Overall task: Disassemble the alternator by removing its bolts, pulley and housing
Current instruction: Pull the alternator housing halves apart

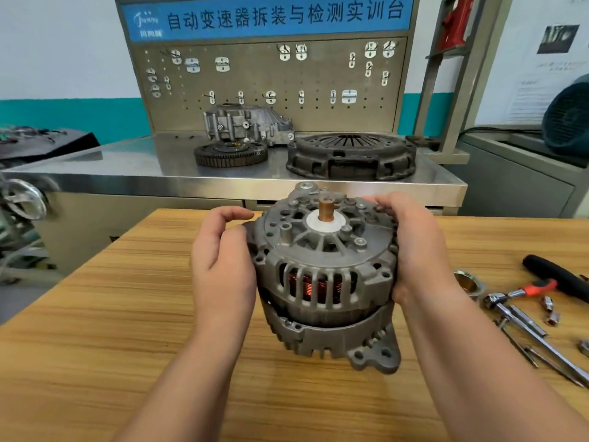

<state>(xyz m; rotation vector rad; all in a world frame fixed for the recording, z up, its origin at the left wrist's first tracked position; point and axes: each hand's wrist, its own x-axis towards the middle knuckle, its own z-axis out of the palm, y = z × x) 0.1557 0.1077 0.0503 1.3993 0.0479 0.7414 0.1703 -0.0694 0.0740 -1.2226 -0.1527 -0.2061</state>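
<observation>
The grey cast alternator [322,279] stands upright on the wooden table [95,330], its copper slip-ring shaft [326,209] pointing up. Copper windings show through the side slots. A gap shows between the upper housing and the lower housing [331,338]. My left hand [223,266] lies against the left side of the upper housing, thumb touching its rim, fingers curved above and apart from it. My right hand [417,244] grips the right side of the upper housing, fingers curled over its top edge.
To the right on the table lie a ratchet with a red-and-black handle [541,287], extension bars [529,327], small sockets [551,317] and a metal ring [468,282]. Behind stands a steel bench [127,173] with a clutch cover [350,156], a gear ring [229,154] and a pegboard.
</observation>
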